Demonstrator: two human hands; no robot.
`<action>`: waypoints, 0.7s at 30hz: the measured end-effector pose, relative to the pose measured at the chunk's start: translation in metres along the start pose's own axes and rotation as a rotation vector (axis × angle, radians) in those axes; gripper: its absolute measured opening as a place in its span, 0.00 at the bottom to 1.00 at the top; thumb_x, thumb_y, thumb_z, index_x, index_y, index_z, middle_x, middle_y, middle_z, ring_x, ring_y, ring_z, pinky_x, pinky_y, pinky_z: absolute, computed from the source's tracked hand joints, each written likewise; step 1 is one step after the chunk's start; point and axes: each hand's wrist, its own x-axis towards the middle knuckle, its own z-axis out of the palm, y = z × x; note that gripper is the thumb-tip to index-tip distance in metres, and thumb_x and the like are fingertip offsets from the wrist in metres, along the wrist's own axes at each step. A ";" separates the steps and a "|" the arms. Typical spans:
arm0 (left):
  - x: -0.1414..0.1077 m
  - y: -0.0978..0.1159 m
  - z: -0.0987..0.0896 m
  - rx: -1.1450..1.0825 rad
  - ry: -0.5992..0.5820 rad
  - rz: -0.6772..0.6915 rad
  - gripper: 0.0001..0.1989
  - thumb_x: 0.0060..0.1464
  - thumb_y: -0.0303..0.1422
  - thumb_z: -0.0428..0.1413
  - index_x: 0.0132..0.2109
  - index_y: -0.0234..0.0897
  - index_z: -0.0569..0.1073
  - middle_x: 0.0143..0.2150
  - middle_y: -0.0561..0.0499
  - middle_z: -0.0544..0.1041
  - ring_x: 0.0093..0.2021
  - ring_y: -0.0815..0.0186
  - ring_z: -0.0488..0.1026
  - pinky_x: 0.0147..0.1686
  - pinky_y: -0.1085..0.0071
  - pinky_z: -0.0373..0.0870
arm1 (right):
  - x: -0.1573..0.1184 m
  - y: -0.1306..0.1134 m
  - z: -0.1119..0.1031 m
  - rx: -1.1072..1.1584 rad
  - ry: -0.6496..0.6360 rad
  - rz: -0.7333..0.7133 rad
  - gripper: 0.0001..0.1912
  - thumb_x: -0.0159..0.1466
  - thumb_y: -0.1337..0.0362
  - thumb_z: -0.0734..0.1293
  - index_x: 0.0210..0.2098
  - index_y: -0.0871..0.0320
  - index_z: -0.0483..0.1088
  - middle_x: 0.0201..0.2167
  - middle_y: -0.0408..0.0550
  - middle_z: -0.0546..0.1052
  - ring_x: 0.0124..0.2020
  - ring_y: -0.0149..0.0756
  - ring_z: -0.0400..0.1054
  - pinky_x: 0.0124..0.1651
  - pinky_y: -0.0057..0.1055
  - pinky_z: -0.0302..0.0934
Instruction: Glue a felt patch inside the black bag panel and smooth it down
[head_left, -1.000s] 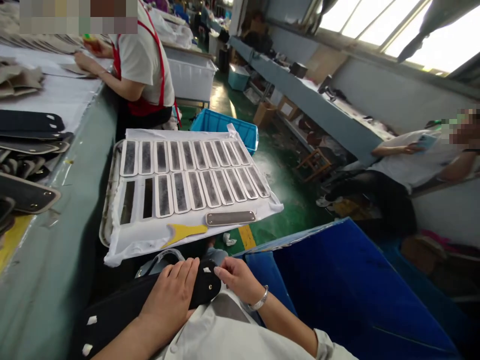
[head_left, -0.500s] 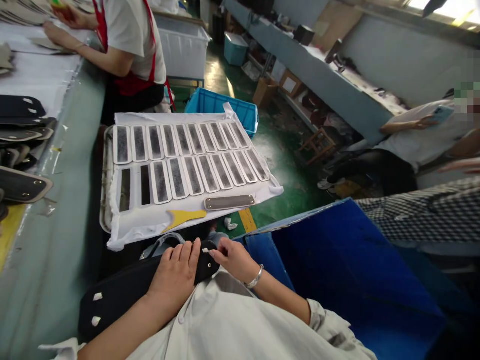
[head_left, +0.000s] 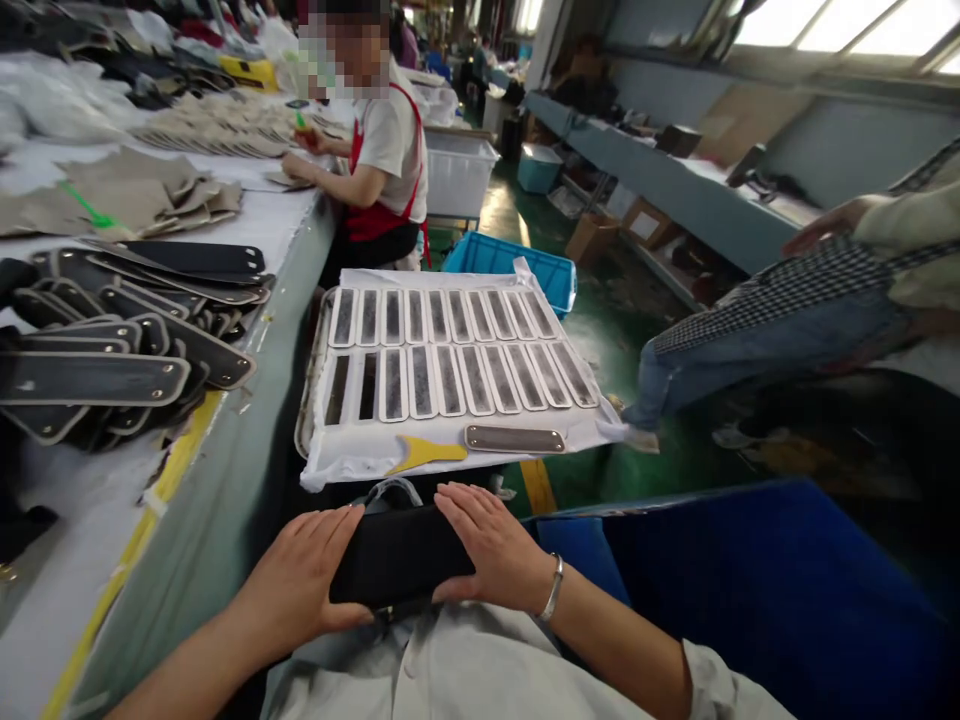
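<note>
A long black padded strip point(head_left: 405, 555) lies across my lap, gripped at both ends. My left hand point(head_left: 307, 565) wraps its left end, thumb underneath and fingers over the far edge. The other end is under my right hand point(head_left: 499, 545), its thumb along the near edge; a silver bangle circles that wrist. Just beyond, a white-covered board point(head_left: 442, 435) carries two rows of white-bordered strips point(head_left: 480, 380) with dark centres. At its near side lie a yellow fork-ended piece point(head_left: 431, 452) and a grey strip point(head_left: 514, 439) with small studs at its ends.
On the left table point(head_left: 247, 480) several dark studded strips point(head_left: 97, 378) are piled. A person in a red apron point(head_left: 382, 180) works there behind grey pieces point(head_left: 142, 185). Blue panels point(head_left: 750, 560) stand at my right; a light-blue crate point(head_left: 510, 265) sits behind the board. Another person point(head_left: 750, 310) is at right.
The black strip has been brought to lie level between my hands, its white tabs now out of sight. My left hand moved to its left end. The view swung left and up.
</note>
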 end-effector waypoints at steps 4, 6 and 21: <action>-0.004 -0.001 -0.007 -0.021 0.019 -0.023 0.41 0.36 0.48 0.61 0.55 0.29 0.64 0.54 0.38 0.69 0.52 0.52 0.64 0.54 0.55 0.56 | 0.020 -0.004 0.011 -0.069 -0.119 -0.072 0.51 0.51 0.35 0.62 0.62 0.65 0.50 0.59 0.59 0.59 0.58 0.50 0.52 0.62 0.48 0.43; 0.000 0.001 -0.009 -0.036 0.014 -0.030 0.38 0.38 0.47 0.61 0.54 0.29 0.65 0.52 0.39 0.70 0.50 0.52 0.65 0.52 0.55 0.57 | 0.023 -0.004 0.014 -0.110 -0.130 -0.058 0.50 0.52 0.36 0.62 0.62 0.65 0.51 0.58 0.60 0.61 0.56 0.51 0.54 0.60 0.48 0.45; 0.000 -0.001 -0.009 -0.109 0.008 -0.025 0.37 0.40 0.50 0.58 0.53 0.29 0.65 0.49 0.38 0.70 0.47 0.51 0.66 0.49 0.56 0.58 | 0.063 -0.046 0.021 -0.133 -0.154 -0.101 0.54 0.50 0.31 0.58 0.62 0.67 0.51 0.55 0.62 0.64 0.52 0.50 0.58 0.55 0.46 0.50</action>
